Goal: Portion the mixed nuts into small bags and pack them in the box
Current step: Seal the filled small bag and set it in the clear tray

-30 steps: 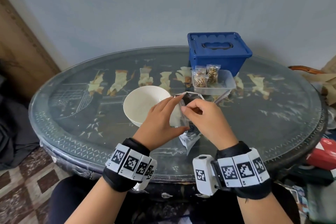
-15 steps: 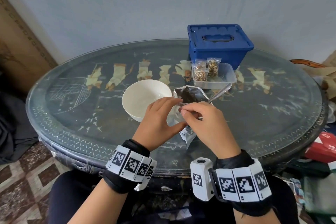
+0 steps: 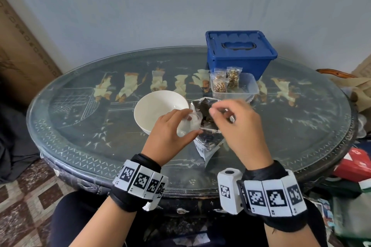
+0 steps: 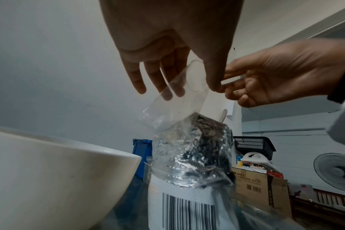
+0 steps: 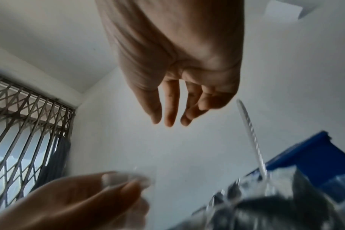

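Probably a lived-in home: an ornate glass-topped table, a grilled window, a standing fan.

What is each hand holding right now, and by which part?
Left hand pinches a small empty clear bag near its open top edge, thumb against fingers. Right hand holds nothing; it hangs open above the foil nut pouch.

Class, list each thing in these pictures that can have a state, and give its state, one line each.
Blue box: lid shut.
Foil pouch of nuts: open, upright, spoon standing in it.
Small clear bag: empty, pinched by left hand.
White bowl: empty.
Clear tray: uncovered, holding two filled bags.
Right hand: holding nothing, fingers loose.
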